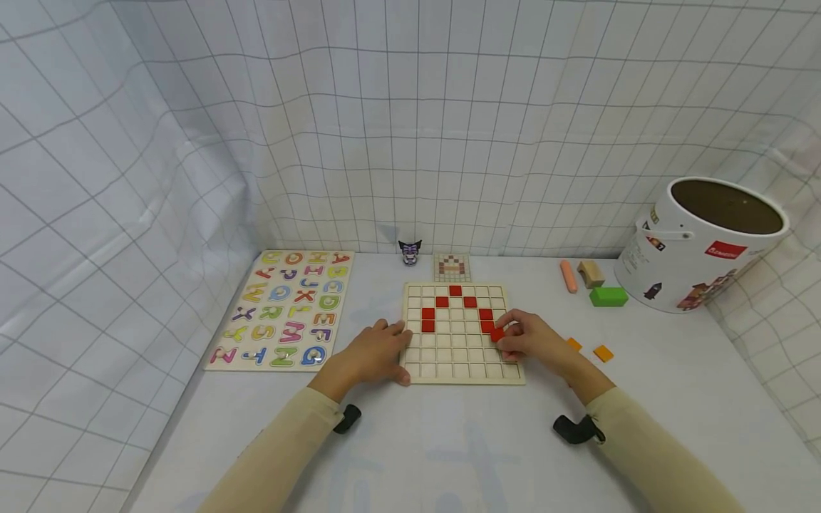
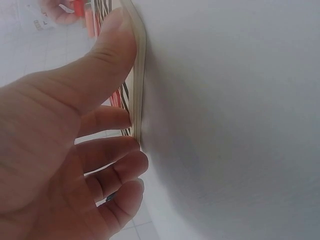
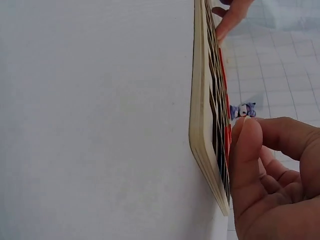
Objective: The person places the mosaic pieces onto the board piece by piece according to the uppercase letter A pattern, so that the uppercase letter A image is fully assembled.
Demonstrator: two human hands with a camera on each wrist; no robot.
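Bright, even light, soft shadows; wide-angle bending, blurry wrist close-ups.

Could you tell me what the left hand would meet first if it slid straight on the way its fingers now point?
The left hand already touches the left edge of the grid board, so that board comes first. Going on across it, the nearest raised things look like the red tiles, though depth is hard to judge.

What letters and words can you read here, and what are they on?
"A" "B" "C" "D" "E" "F" "G" and more coloured letters: on the alphabet puzzle board.
Red label with white writing on the white bucket: too small to read.
The grid board, red tiles and pattern card: no writing.
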